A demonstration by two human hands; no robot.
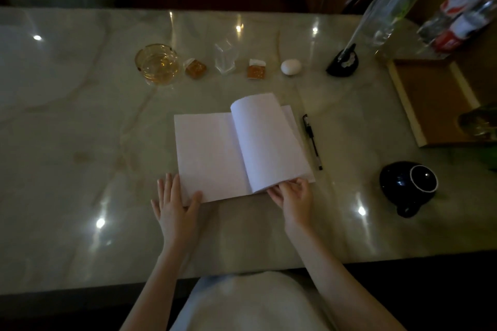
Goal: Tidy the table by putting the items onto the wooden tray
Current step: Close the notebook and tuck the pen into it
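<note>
Clearly the tidying has barely begun: the shallow wooden tray (430, 99) at the right edge of the pale marble table (80, 142) holds almost nothing, only a blurred greenish-yellow object (477, 122) at its near right corner, too unclear to name. Everything else sits on the table. The open white notebook (236, 153) lies in front of the person, well apart from the tray. The left hand (176, 203) rests flat and open on its near left corner, gripping nothing. The right hand (293, 196) pinches the lower edge of the curled right-hand pages, so its grip is closed on the notebook; I judge the book is being shut before it goes over.

Left to move, by my reckoning: the black ballpoint pen (312, 141) just beside the notebook, the dark blue ceramic mug (407, 185) lying on its side near the tray, and the far row of the amber glass ashtray (156, 63), two orange wrapped cubes (195, 68) (256, 70), a crumpled clear wrapper (226, 58), a white egg (291, 66) and a black stand with a white quill (343, 60).
</note>
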